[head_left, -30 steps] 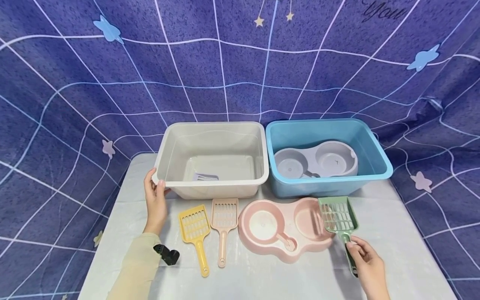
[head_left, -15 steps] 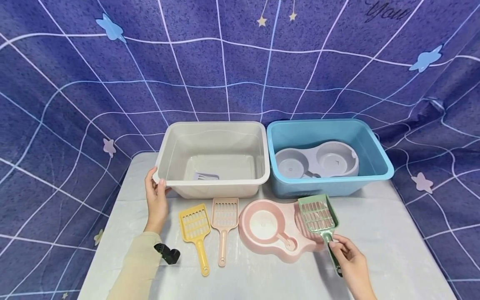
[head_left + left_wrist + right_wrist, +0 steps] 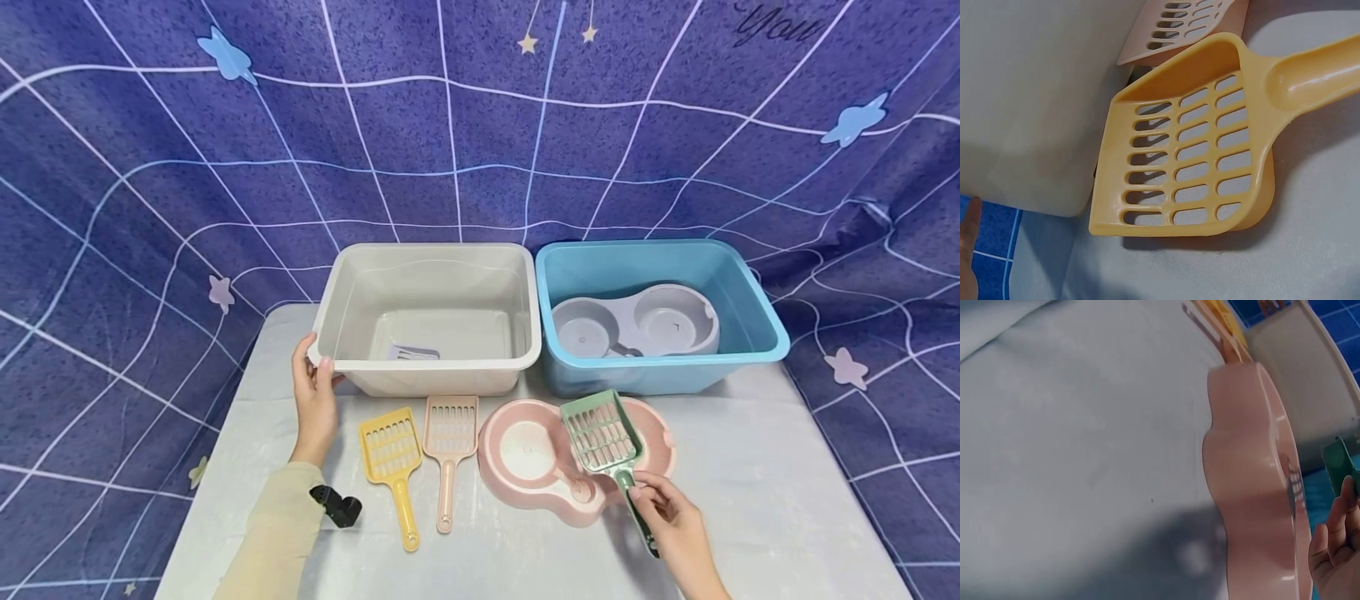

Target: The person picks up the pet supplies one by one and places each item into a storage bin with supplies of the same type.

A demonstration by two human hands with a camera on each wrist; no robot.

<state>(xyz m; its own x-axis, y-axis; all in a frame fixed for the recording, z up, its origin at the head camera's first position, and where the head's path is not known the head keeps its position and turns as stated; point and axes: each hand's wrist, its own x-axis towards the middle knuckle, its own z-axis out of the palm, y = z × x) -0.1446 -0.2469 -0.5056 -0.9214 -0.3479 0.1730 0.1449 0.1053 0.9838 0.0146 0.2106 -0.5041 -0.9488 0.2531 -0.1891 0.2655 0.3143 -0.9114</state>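
Observation:
In the head view my right hand (image 3: 675,527) pinches the handle of a green litter scoop (image 3: 603,429), its slotted head over the pink double pet bowl (image 3: 517,497). The right wrist view catches only part of that hand and the scoop's green edge, alongside the bowl's curved wall. My left hand (image 3: 315,408) grips the front left corner of an off-white litter box (image 3: 435,380), thumb at the rim and fingers round the corner. A lilac slotted scoop head (image 3: 414,353) shows inside that box; its front wall hides the rest.
A yellow litter scoop (image 3: 392,450) and a pale pink one (image 3: 448,433) lie in front of the off-white box. Beside it stands a blue litter box (image 3: 660,363) holding a grey-lilac double bowl (image 3: 626,312). A blue patterned curtain (image 3: 480,125) hangs behind the table (image 3: 510,558).
My right hand has carried the green scoop leftward, from the pink bowl's right end to over its middle, tilting the head further left. The left hand stays at the box corner.

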